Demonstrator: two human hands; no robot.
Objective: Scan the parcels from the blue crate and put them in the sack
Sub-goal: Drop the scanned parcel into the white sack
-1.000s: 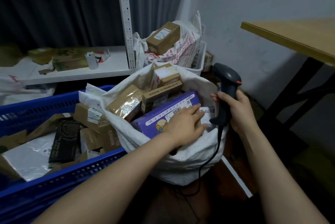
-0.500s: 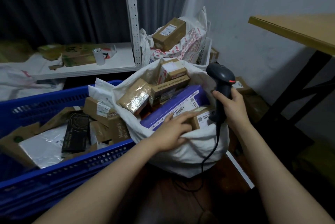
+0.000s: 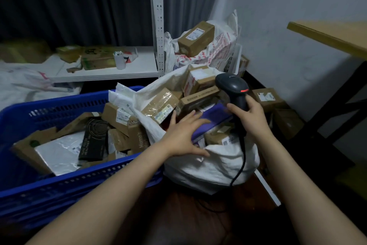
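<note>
Atop the heap in the white sack lies a long purple parcel, slanting up toward the right, with its lower end near the sack's front lip. The left hand rests flat on it, fingers straight and spread and the thumb stretched out over the sack's cloth, gripping nothing. Just beside the parcel's upper end, the right hand is wrapped tightly round the handle of a black barcode scanner, whose head rises above the knuckles with a red mark on its side. Its black cable hangs down the front of the sack. Behind the purple parcel, more brown boxes are packed into the sack: a taped box with a shiny film, a flat long box and a labelled box further back. Touching the sack on its left stands the blue crate, holding a black box, a white mailer and a brown carton among other cardboard packages. Beyond the crate, a white metal shelf carries flattened cartons and a small white roll. Behind the sack, a second bag with red print bears a brown box on top. To the right, another brown box sits low by the wall, and a wooden tabletop juts in from the edge.
</note>
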